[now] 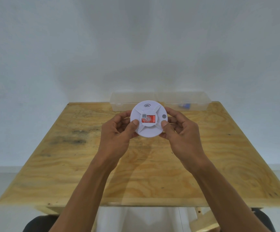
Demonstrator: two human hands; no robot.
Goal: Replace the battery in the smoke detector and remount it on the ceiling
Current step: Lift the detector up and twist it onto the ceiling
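Head view. The smoke detector (pixel 147 119), a white disc with a red label at its centre, is held in the air above the far half of the wooden table (pixel 89 164), face toward the camera. The left hand (pixel 119 131) grasps the disc at its 8 o'clock edge, thumb pressed on the face. The right hand (pixel 177 129) grasps it at 4 o'clock, thumb likewise on the face. Remaining fingers wrap behind the disc and are mostly hidden.

Judged step: opening the housing to reach the battery. No battery is visible. To do this well, keep both thumbs on the front rim, fingers bracing the back, and twist the halves against each other evenly. Hold the disc level so a loosened part does not drop.

Edges and room: a clear plastic box (pixel 161 101) lies at 12 o'clock, just beyond the detector at the table's far edge, with a small blue item (pixel 185 106) inside. The tabletop at 6, 9 and 3 o'clock offers open room for setting parts down. Keep parts away from the near edge.
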